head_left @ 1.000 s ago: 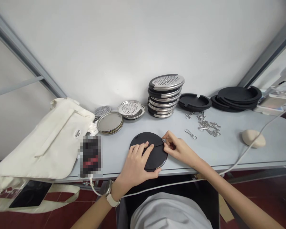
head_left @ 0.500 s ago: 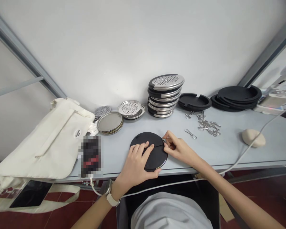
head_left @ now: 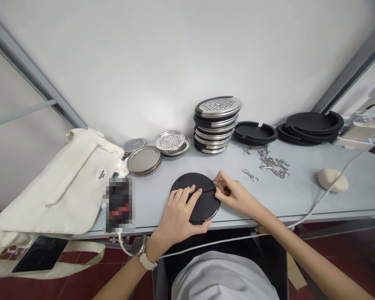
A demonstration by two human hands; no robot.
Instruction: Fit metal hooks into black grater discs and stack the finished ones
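Note:
A round black disc-shaped case (head_left: 203,208) with a seam across its top lies near the table's front edge. My left hand (head_left: 181,212) lies over its left side, fingers stretched across the top and thumb along the front rim, holding it. At the disc's right rim, my right hand (head_left: 233,193) is closed in a pinch on a small metal snap hook (head_left: 216,183), mostly hidden by the fingers. Behind that hand a loose snap hook (head_left: 250,175) lies apart from a pile of several others (head_left: 273,164).
At the back stand a stack of perforated metal discs in black covers (head_left: 217,125), metal discs (head_left: 143,160), and black covers (head_left: 314,127). A cream bag (head_left: 62,187) and a blurred-out phone-like item (head_left: 118,206) are left. A white cable (head_left: 318,204) passes a beige rounded object (head_left: 333,180).

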